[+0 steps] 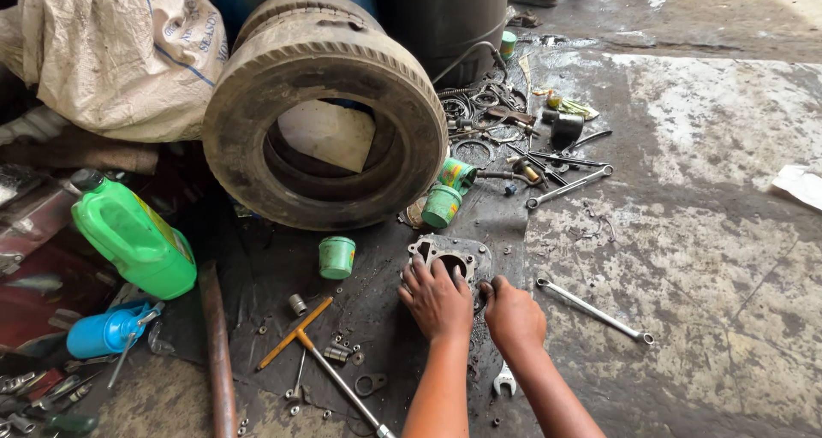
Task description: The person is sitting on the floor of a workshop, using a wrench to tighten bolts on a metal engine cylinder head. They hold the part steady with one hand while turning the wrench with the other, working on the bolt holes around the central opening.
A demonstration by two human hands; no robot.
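**Metal housing on oily floor, both hands on it**

We find the housing (452, 261), a grey cast plate with a round bore and bolt ears, lying flat on a black oily mat (377, 318) on the floor, just in front of the tyre (325, 113). The left hand (435, 299) rests on its near left edge, fingers (417, 271) spread and laid flat, not closed around anything. The right hand (512, 315) touches the near right edge; we cannot tell whether its fingers grip. We judge the part heavy, rigid and greasy, so liable to slip. The best hold is under two opposite edges or through the bore, not by the thin ears. A spanner (594, 310) lies to the right, green cans (337, 257) to the left.
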